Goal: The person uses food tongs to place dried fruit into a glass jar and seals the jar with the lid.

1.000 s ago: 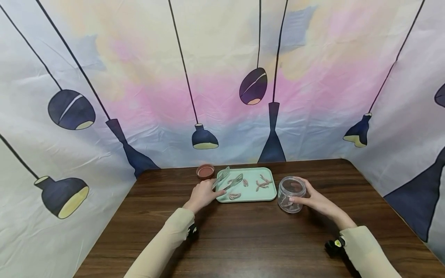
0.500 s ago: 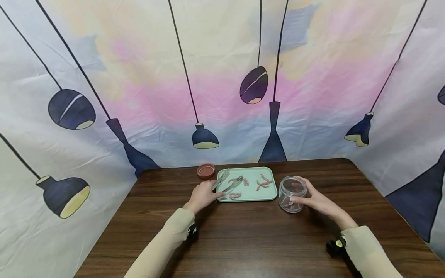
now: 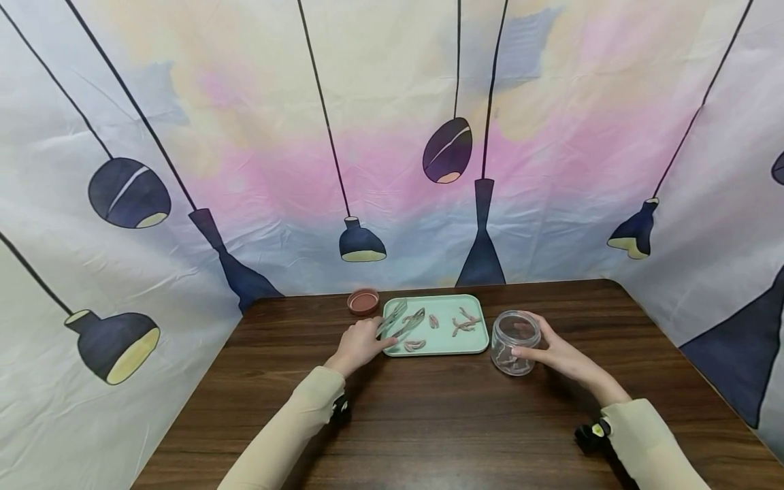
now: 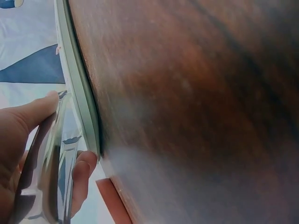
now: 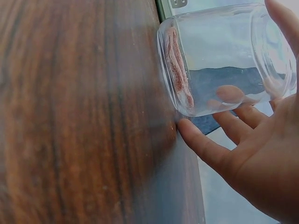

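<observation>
My left hand [image 3: 358, 344] holds a pair of tongs [image 3: 409, 322], their two arms apart over the left part of a pale green tray [image 3: 444, 346]. In the left wrist view the thumb and fingers lie on either side of the tongs [image 4: 46, 163]. Several pinkish-brown strips lie on the tray, including a cluster of strips [image 3: 465, 323] at the right and a pair [image 3: 414, 345] near the front edge. My right hand [image 3: 554, 350] grips a lidless clear jar [image 3: 503, 357] standing right of the tray. A reddish-brown strip [image 5: 177, 65] lies on its bottom.
A reddish-brown round lid [image 3: 363, 301] rests behind my left hand, off the tray's back left corner. All stands on a dark wooden table [image 3: 441, 415]. A fabric backdrop [image 3: 263, 150] with painted lamps hangs behind the table.
The tongs' tips have drawn slightly closer together and lie a little lower in the view. The right hand and jar have barely moved.
</observation>
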A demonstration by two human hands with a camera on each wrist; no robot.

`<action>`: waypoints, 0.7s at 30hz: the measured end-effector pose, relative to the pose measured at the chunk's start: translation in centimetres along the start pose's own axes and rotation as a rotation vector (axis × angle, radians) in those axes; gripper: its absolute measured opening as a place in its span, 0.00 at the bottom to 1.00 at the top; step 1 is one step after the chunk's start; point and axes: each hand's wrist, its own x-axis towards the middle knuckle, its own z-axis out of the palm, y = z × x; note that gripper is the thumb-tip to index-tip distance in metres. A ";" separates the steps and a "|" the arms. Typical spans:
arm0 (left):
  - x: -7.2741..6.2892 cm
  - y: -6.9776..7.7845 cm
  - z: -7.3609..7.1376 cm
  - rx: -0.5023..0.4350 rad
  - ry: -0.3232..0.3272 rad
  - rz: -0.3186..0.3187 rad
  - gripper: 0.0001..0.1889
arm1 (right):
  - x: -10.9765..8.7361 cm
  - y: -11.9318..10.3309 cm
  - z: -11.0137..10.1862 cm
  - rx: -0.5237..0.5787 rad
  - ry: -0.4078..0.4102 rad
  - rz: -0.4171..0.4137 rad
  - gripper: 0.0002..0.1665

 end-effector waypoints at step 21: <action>-0.4 0.3 0.1 -0.012 0.035 0.031 0.22 | -0.1 -0.2 -0.1 -0.017 -0.001 0.005 0.51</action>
